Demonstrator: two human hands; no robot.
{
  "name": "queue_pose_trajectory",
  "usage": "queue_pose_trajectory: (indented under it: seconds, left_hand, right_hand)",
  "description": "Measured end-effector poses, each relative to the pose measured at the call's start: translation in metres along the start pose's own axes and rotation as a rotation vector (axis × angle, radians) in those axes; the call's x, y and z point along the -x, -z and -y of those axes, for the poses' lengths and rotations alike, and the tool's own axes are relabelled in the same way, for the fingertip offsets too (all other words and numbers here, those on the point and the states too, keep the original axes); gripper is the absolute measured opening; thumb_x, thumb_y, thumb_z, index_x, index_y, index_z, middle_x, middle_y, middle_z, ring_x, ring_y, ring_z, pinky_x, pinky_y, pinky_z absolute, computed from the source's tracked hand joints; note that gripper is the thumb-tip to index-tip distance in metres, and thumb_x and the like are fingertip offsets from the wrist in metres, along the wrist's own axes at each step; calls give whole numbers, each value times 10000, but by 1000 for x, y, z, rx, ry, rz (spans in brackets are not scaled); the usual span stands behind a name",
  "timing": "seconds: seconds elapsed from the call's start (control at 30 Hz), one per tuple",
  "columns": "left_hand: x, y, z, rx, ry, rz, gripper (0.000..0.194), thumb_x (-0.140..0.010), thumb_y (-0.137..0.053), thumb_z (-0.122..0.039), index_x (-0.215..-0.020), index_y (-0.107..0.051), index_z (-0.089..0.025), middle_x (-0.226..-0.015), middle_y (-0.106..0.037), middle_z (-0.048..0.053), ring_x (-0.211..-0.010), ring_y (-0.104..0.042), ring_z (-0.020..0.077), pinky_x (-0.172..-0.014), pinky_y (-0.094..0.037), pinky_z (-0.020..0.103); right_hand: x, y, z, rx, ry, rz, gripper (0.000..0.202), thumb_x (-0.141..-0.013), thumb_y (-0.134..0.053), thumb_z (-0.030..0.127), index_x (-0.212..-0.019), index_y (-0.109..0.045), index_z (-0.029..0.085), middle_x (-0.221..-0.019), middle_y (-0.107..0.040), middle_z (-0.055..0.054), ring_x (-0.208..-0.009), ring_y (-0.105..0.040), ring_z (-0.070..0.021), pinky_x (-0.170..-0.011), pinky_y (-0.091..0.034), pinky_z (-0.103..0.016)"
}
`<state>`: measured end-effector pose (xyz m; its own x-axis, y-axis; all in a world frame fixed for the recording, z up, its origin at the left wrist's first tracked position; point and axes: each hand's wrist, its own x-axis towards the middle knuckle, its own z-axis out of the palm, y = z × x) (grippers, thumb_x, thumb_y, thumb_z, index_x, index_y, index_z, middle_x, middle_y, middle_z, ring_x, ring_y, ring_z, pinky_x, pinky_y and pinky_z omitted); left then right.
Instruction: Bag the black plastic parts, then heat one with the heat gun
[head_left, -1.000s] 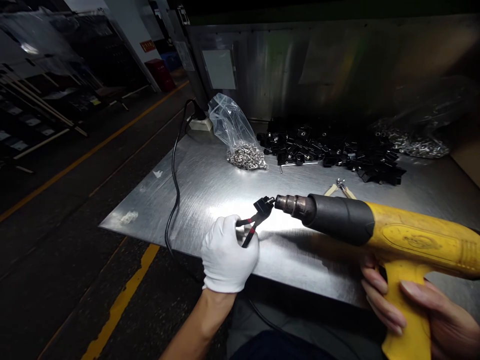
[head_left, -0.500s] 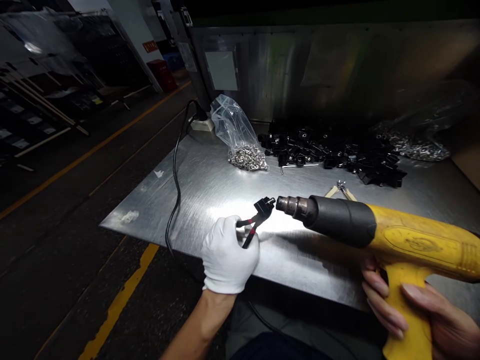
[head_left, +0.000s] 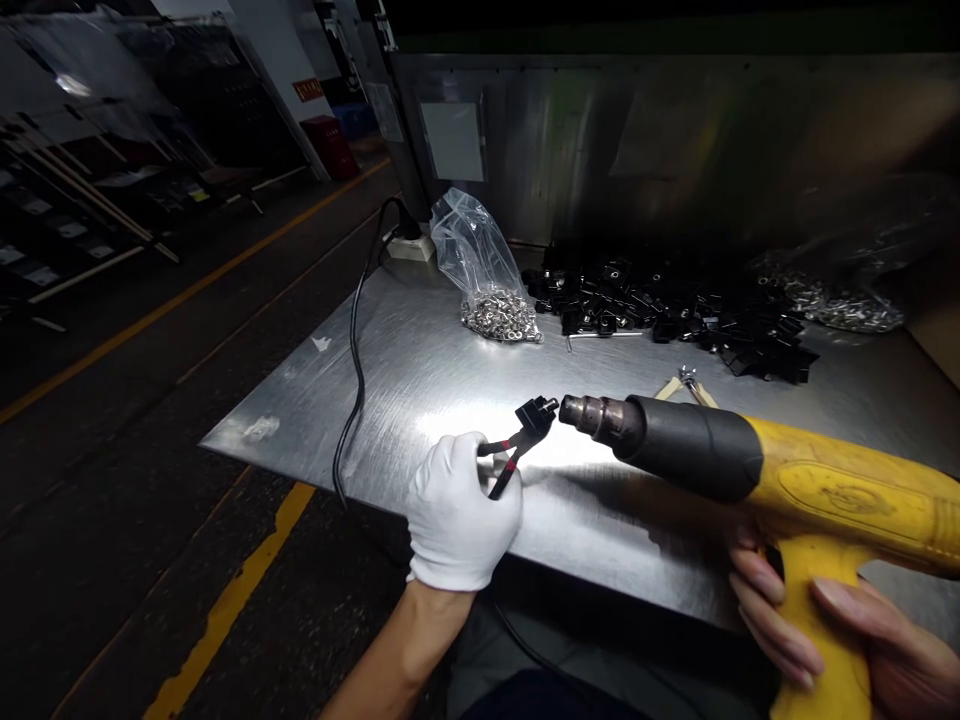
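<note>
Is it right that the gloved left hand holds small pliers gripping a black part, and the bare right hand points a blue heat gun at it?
Not quite: the heat gun is yellow with a black barrel, not blue, as the head view shows. The gloved left hand does hold pliers gripping the black part; the bare right hand aims it.

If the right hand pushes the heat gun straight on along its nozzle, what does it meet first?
Most likely the small black part gripped in the pliers that the gloved left hand holds; it sits just off the nozzle tip of the heat gun in the right hand.

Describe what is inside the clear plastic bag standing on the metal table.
The clear plastic bag holds a heap of small shiny metal rings at its bottom; pieces beneath the heap's surface are hidden.
</note>
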<state>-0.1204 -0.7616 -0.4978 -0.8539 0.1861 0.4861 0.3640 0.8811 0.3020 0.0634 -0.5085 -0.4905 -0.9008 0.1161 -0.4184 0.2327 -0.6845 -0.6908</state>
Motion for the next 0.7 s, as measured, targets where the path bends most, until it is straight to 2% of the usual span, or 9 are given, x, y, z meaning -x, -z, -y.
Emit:
queue_pose_trajectory:
  seconds: [0.13, 0.33, 0.7]
  left_hand:
    - [0, 0, 0, 2, 2, 3, 167, -738, -637, -249, -874, -545, -218, -764, -607, 50, -730, -596, 252, -669, -429, 371]
    - [1, 0, 0, -11, -2, 14, 173, -744, -643, -251, -879, -539, -223, -761, -591, 46, -740, -588, 257, -678, -425, 379]
    - [2, 1, -1, -31, 14, 21, 163, -741, -645, -262, -851, -531, -221, -752, -585, 41, -716, -575, 246, -648, -407, 363]
  right_hand:
    - [-1, 5, -2, 9, 22, 32, 345, -789, -613, 427, -1074, -566, 239, -834, -506, -41, -489, -399, -106, -437, -386, -269]
    - [0, -2, 0, -23, -11, -31, 350, -758, -649, 409, -1047, -557, 235, -812, -506, -37, -493, -390, -104, -434, -383, -264]
    - [0, -1, 1, -18, -24, -6, 348, -766, -654, 425, -1033, -553, 227, -817, -512, -36, -497, -403, -94, -452, -393, -256]
